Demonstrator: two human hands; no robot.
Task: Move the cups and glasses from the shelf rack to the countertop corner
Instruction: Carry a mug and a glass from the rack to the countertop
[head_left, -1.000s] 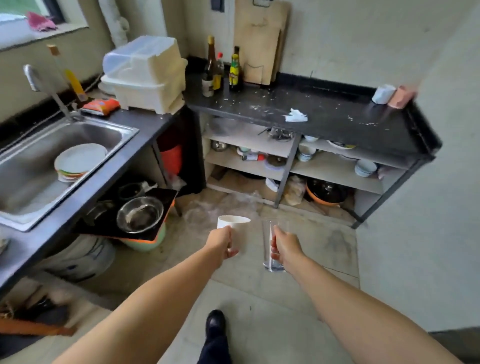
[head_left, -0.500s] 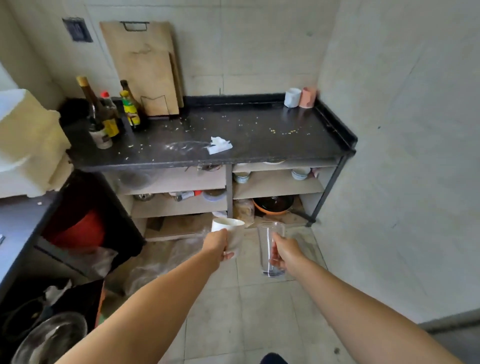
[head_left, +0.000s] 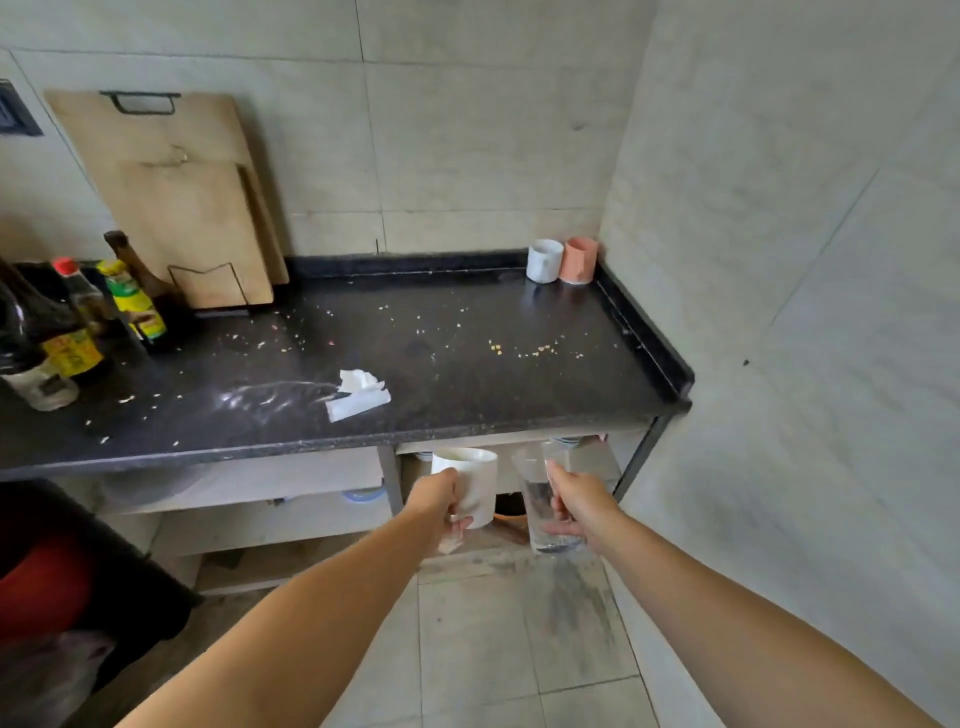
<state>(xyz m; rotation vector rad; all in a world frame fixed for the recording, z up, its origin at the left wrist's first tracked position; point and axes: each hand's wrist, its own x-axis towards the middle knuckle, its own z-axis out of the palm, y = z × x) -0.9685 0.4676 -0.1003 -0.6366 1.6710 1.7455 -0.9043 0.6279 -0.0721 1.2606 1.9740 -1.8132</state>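
**Item 1, white mug** (head_left: 470, 483). Your left hand (head_left: 436, 501) is wrapped round its side, fingers curled under toward the base. It is held upright, mouth up, below the front edge of the countertop (head_left: 395, 364) and out in front of the shelf rack (head_left: 270, 499).

**Item 2, clear glass** (head_left: 545, 506). Your right hand (head_left: 576, 506) grips it round the middle, thumb on the near face. It is a tall tumbler, its long axis close to vertical with the rim tipped slightly left toward the mug. The two vessels are just beside each other and, as far as can be told, not touching.

**Item 3, destination.** The back right corner of the countertop, where the raised black lip meets the two walls. Already standing there are a white cup (head_left: 544, 261) and a pink cup (head_left: 580, 260), side by side and touching or nearly so.

**Item 4, the deciding relation.** The corner lies up, forward and to the right of both hands (the right hand is the nearer of the two). Free surface shows in front of and to the left of the standing pair; none shows to their right.

**Item 5, judgement.** Both vessels look to need lifting clear of the front edge before they go forward. The glass, being tall and narrow, is the likelier to tip if it clips the cups, so set it down plumb.

**Item 6, clutter.** A crumpled tissue (head_left: 358, 392) and scattered crumbs lie mid-counter, well apart from the corner.
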